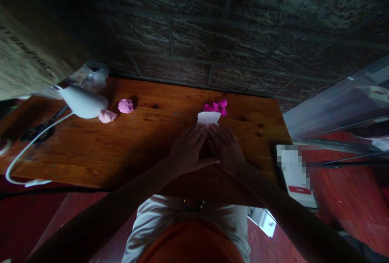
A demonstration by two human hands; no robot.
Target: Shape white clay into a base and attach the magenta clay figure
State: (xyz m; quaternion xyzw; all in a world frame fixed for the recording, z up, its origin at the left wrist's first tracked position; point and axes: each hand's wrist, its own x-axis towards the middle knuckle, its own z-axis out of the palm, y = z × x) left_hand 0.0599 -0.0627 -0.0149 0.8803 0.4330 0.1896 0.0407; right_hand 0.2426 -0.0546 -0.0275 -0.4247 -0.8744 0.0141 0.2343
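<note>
Both hands lie flat side by side on the wooden table, fingers stretched forward. My left hand has a ring on one finger and its thumb crosses toward my right hand. Their fingertips press on the near edge of a flat white piece, clay or paper, I cannot tell which. Just beyond it sits a cluster of bright magenta clay bits. Neither hand grips anything.
A white lamp-like object with a white cord lies at the far left. Two pale pink clay lumps rest beside it. Crumpled plastic sits at the back left. A phone lies off the table's right edge. A brick wall stands behind.
</note>
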